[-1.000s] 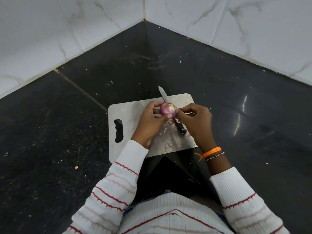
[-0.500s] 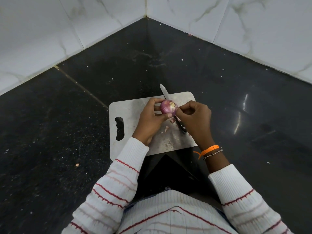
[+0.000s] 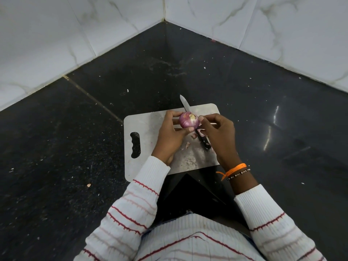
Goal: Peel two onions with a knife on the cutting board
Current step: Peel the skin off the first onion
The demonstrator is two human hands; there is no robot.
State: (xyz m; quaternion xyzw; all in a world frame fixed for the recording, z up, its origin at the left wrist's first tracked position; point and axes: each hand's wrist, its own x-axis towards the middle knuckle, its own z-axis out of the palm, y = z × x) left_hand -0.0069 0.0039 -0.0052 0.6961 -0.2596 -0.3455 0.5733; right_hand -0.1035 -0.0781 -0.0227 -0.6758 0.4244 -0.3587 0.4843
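A purple onion [image 3: 188,120] with a pale cut end is held just above the white cutting board [image 3: 146,127]. My left hand [image 3: 169,134] grips it from the left and below. The fingertips of my right hand [image 3: 218,132] pinch the skin at the onion's right side. A knife [image 3: 203,141] with a black handle lies on the board under both hands, its blade tip [image 3: 183,102] sticking out past the far edge. Small bits of peel [image 3: 187,145] lie on the board. Only one onion is in view.
The board lies on a dark speckled stone counter [image 3: 75,147] in a corner of white marble-tiled walls [image 3: 56,44]. The board's handle slot [image 3: 135,145] is at its left end. The counter's near edge is just below the board.
The onion and both hands have stayed over the board. My right fingertips have shifted slightly on the onion's right side. The knife has not moved.
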